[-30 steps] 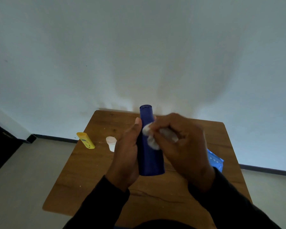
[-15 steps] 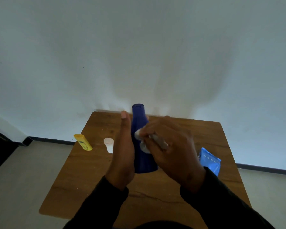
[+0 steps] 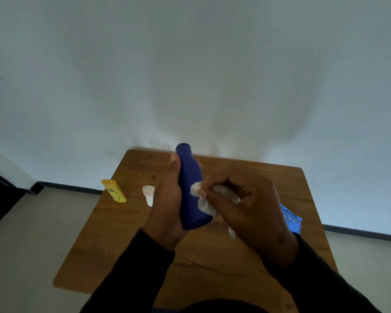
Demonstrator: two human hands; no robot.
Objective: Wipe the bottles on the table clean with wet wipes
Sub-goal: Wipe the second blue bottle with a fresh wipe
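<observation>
We hold the blue bottle (image 3: 191, 190) above the desk (image 3: 127, 233) w/ left hand (image 3: 167, 208); right hand (image 3: 242, 204) pinches wet wipe (image 3: 201, 197) on it. Rotate bottle, wipe base to cap.

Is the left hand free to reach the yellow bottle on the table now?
Probably not yet. The left hand grips the blue bottle while the right hand wipes it with the wet wipe. The path to the yellow bottle looks open.
</observation>
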